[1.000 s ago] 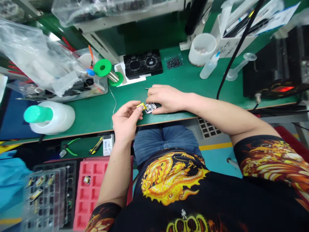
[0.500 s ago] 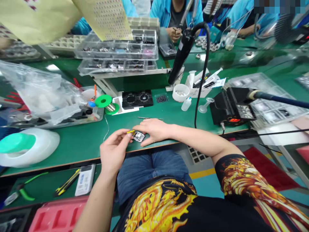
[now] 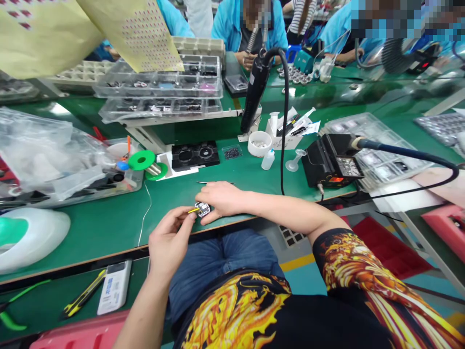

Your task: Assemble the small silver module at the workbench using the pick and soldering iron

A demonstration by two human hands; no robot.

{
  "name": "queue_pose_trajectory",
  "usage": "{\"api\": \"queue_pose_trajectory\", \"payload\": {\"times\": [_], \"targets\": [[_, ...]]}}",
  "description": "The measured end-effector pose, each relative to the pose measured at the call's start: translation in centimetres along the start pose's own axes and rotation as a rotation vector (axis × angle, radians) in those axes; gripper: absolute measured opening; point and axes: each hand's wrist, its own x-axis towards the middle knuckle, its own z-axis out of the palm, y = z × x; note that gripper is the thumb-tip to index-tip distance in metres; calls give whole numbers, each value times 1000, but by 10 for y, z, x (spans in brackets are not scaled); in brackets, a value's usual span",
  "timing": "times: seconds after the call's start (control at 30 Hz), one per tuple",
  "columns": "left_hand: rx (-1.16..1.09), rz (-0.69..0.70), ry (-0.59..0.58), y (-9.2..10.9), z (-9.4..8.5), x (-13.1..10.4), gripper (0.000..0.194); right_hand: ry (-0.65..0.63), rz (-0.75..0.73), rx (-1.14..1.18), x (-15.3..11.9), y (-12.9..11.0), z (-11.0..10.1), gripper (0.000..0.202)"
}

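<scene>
Nearest the body, left hand (image 3: 170, 241) is off the front edge of the green table (image 3: 109, 228), fingers pinched shut on a thin yellow strip (image 3: 193, 210). Strip tip touches a small metal part (image 3: 202, 209) just right of that hand. Right hand (image 3: 220, 199) lies flat-ish on the table right behind the part, thumb and fingers curled around it, holding it down at the table edge. Just beyond the right hand: tweezers (image 3: 214, 182) lying flat. Left of the left hand, a thin wire (image 3: 144, 213) runs back to a green spool (image 3: 142, 160). Farther back from the hands: black tray (image 3: 195, 155), white cup (image 3: 260, 143), small squeeze bottle (image 3: 268, 159). Right of the right hand, well apart: black box (image 3: 332, 166) with a red display. Below the left hand, on a lower shelf: yellow knife (image 3: 84, 293).
</scene>
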Motion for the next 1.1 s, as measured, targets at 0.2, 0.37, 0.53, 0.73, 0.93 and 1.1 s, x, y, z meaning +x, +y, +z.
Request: {"api": "queue_pose_trajectory", "payload": {"times": [0.2, 0.37, 0.53, 0.73, 0.93, 1.1], "targets": [[-63, -6, 40, 0, 7, -3, 23, 18, 38, -96, 0, -1, -4, 55], [116, 160, -49, 2, 7, -4, 14, 31, 76, -85, 3, 1, -6, 65], [290, 316, -113, 6, 6, -5, 16, 104, 93, 127, -2, 15, -29, 52], [402, 426, -149, -1, 9, -5, 15, 195, 317, 5, -4, 26, -33, 29], [421, 434, -125, -8, 10, -7, 17, 50, 361, -97, -2, 24, -24, 20], [480, 514, -134, -7, 10, -7, 20, 154, 387, 21, -1, 28, -26, 18]]}}
